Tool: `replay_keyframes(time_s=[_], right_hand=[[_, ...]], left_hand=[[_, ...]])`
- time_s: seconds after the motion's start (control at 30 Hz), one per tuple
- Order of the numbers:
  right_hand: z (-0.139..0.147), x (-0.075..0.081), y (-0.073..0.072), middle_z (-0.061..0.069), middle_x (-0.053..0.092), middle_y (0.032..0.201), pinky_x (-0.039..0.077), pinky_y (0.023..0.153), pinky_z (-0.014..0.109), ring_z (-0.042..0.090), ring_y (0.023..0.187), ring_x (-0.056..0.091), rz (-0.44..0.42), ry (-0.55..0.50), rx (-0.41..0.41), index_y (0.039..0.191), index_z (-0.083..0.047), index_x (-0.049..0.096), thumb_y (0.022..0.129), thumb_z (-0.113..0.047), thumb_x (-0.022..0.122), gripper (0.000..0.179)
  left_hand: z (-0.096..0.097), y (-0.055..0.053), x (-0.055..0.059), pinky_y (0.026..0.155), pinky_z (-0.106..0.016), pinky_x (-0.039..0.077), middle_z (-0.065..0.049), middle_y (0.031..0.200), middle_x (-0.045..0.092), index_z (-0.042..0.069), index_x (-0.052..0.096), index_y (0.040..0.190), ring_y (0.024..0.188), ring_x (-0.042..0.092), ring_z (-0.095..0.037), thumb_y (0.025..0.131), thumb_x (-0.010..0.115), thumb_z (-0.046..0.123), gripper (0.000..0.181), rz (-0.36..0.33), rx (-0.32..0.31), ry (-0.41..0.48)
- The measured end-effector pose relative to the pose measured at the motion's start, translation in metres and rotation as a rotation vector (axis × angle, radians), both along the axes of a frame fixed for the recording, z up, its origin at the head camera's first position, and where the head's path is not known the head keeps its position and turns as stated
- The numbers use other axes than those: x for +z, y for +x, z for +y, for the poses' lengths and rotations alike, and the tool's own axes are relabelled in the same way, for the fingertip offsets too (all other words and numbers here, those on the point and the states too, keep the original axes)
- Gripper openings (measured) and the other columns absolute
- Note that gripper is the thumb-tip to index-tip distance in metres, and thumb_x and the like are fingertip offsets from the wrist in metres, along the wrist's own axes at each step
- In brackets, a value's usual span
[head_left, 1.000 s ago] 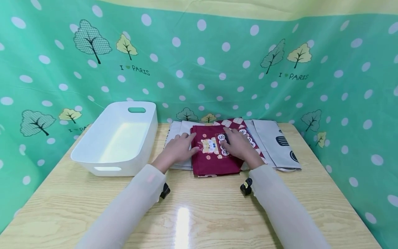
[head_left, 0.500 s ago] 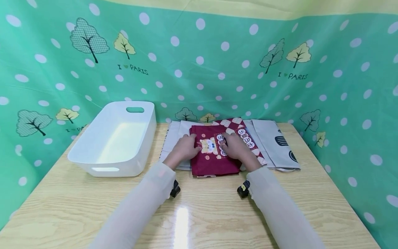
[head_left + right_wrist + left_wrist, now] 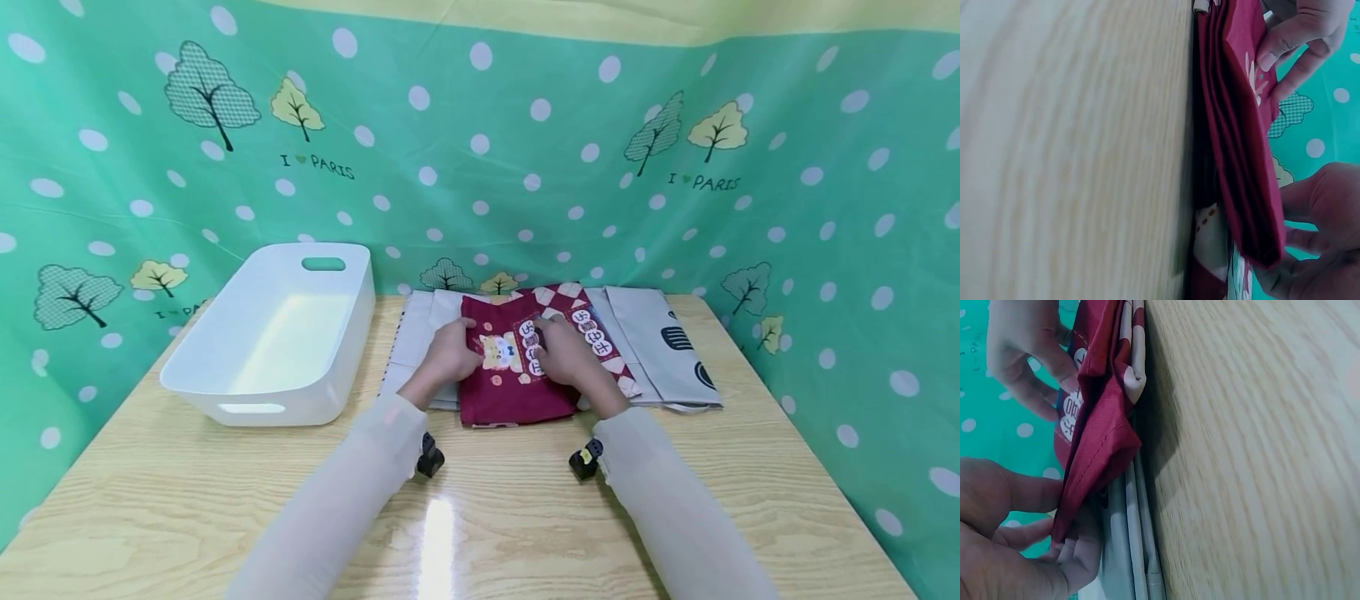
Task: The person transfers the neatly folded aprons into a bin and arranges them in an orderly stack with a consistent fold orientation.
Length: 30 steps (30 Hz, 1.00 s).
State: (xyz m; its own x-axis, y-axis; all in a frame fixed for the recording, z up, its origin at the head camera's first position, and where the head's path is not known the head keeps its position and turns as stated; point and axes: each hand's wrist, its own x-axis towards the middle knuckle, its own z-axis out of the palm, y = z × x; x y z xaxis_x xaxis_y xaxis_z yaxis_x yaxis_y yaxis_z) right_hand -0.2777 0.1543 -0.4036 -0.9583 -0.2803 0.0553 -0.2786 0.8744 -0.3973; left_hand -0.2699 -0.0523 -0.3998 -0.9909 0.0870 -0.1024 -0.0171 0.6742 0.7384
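Observation:
A folded dark red cloth (image 3: pixel 513 396) with a cartoon animal and white round lettering lies on top of other folded cloths in the head view. My left hand (image 3: pixel 450 352) pinches its left edge, thumb above and fingers beneath, as the left wrist view shows. On the right side, my right hand (image 3: pixel 564 352) grips the cloth, its fingers reaching under the stacked folds (image 3: pixel 1244 156) in the right wrist view. The left side rises a little from the pile. Beneath and beside it are a red-and-cream checked cloth (image 3: pixel 626 385) and a grey cloth (image 3: pixel 408 354).
To the left stands a white plastic bin (image 3: pixel 330 400) with handle slots. A light grey cloth with black prints (image 3: pixel 660 342) lies at the right of the pile. Behind the wooden table (image 3: pixel 510 533) hangs a green dotted curtain (image 3: pixel 480 100).
My left hand has moved right and closed on the red cloth's left edge. The fingers of my right hand have curled in at the other side, and the cloth has lifted slightly and bunched.

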Motion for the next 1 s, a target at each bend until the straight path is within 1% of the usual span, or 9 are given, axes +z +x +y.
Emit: replay_keyframes(time_s=[0.07, 0.23, 0.33, 0.5, 0.7, 0.83, 1.0], right_hand=[[0.001, 0.002, 0.000, 0.027, 0.052, 0.140, 0.044, 0.111, 0.049, 0.038, 0.130, 0.052, 0.009, -0.021, 0.003, 0.145, 0.006, 0.050, 0.098, -0.004, 0.061, 0.050], [0.003, 0.006, 0.002, 0.027, 0.049, 0.142, 0.043, 0.112, 0.050, 0.040, 0.131, 0.051, 0.050, -0.075, 0.006, 0.146, 0.007, 0.049, 0.097, -0.001, 0.062, 0.052], [0.003, 0.009, 0.002, 0.027, 0.050, 0.141, 0.044, 0.110, 0.051, 0.040, 0.129, 0.053, 0.080, -0.096, 0.013, 0.146, 0.007, 0.048, 0.096, 0.000, 0.062, 0.053], [0.000, 0.016, 0.001, 0.025, 0.050, 0.142, 0.046, 0.109, 0.048, 0.037, 0.130, 0.053, 0.104, -0.117, 0.036, 0.147, 0.007, 0.048, 0.097, 0.000, 0.061, 0.052], [-0.006, 0.026, 0.000, 0.023, 0.048, 0.146, 0.046, 0.110, 0.045, 0.035, 0.132, 0.052, 0.122, -0.107, 0.051, 0.146, 0.007, 0.050, 0.097, 0.001, 0.062, 0.050], [-0.008, 0.030, -0.001, 0.024, 0.049, 0.143, 0.045, 0.111, 0.045, 0.035, 0.132, 0.051, 0.138, -0.090, 0.074, 0.144, 0.007, 0.051, 0.097, 0.001, 0.063, 0.049], [-0.014, 0.039, -0.001, 0.022, 0.051, 0.141, 0.044, 0.111, 0.045, 0.033, 0.132, 0.050, 0.126, -0.080, 0.083, 0.146, 0.005, 0.050, 0.098, -0.001, 0.062, 0.049]], left_hand=[[0.001, 0.000, 0.000, 0.102, -0.041, 0.053, -0.022, 0.144, 0.052, 0.001, 0.045, 0.150, 0.126, 0.054, -0.032, 0.091, 0.070, -0.002, 0.064, 0.014, 0.009, 0.026], [0.000, 0.000, 0.002, 0.102, -0.043, 0.053, -0.022, 0.144, 0.051, 0.002, 0.044, 0.149, 0.129, 0.053, -0.033, 0.092, 0.070, -0.002, 0.064, 0.058, 0.026, 0.071], [-0.002, 0.000, 0.005, 0.102, -0.043, 0.053, -0.021, 0.145, 0.050, 0.003, 0.044, 0.149, 0.129, 0.053, -0.033, 0.093, 0.071, 0.000, 0.063, 0.072, 0.038, 0.082], [-0.006, -0.001, 0.010, 0.105, -0.044, 0.050, -0.022, 0.144, 0.050, 0.002, 0.044, 0.149, 0.130, 0.051, -0.033, 0.093, 0.070, 0.001, 0.062, 0.087, 0.048, 0.084], [-0.012, -0.003, 0.016, 0.106, -0.044, 0.050, -0.022, 0.145, 0.049, 0.003, 0.043, 0.150, 0.131, 0.050, -0.033, 0.093, 0.070, 0.001, 0.063, 0.084, 0.047, 0.078], [-0.016, -0.003, 0.018, 0.109, -0.044, 0.047, -0.023, 0.146, 0.048, 0.002, 0.043, 0.150, 0.134, 0.048, -0.034, 0.093, 0.070, 0.001, 0.063, 0.095, 0.040, 0.065], [-0.023, -0.001, 0.023, 0.108, -0.044, 0.047, -0.023, 0.145, 0.049, 0.002, 0.043, 0.151, 0.132, 0.048, -0.034, 0.093, 0.071, 0.001, 0.064, 0.113, 0.032, 0.054]])
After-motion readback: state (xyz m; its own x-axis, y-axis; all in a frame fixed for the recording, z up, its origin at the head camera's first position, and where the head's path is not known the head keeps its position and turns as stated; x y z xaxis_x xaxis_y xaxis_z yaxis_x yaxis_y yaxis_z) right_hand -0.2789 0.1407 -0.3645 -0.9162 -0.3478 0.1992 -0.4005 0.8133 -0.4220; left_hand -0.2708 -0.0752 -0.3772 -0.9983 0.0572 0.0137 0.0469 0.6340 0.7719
